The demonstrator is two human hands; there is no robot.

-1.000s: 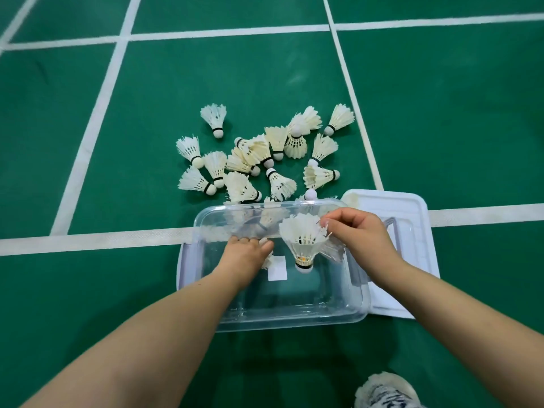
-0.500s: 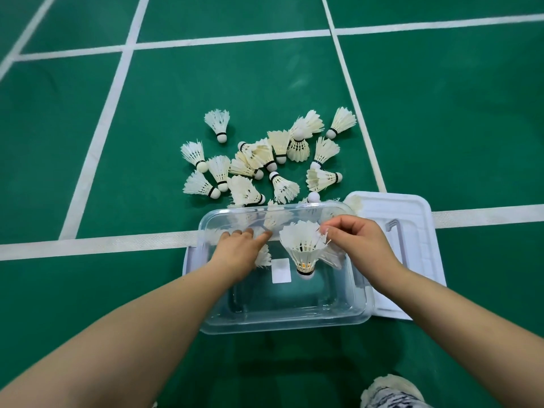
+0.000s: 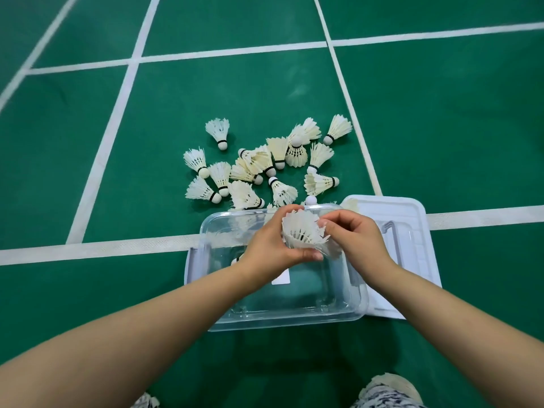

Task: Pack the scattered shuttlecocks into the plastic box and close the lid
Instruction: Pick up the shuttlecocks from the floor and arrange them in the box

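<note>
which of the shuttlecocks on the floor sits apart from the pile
The white feather shuttlecock at the far left top, cork toward the camera, touching no other.

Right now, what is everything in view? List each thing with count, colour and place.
Feather shuttlecocks on floor: roughly fifteen, white, clustered beyond the box.
Held feather shuttlecock: one, white, between both hands over the box.
Clear plastic box: one, transparent, open, on the white line.
Plastic lid: one, white, lying flat to the box's right.
Court floor: green, white lines.
Shoes: two, patterned, bottom edge.
Left hand: cupping the shuttlecock.
Right hand: pinching its feathers.
</note>
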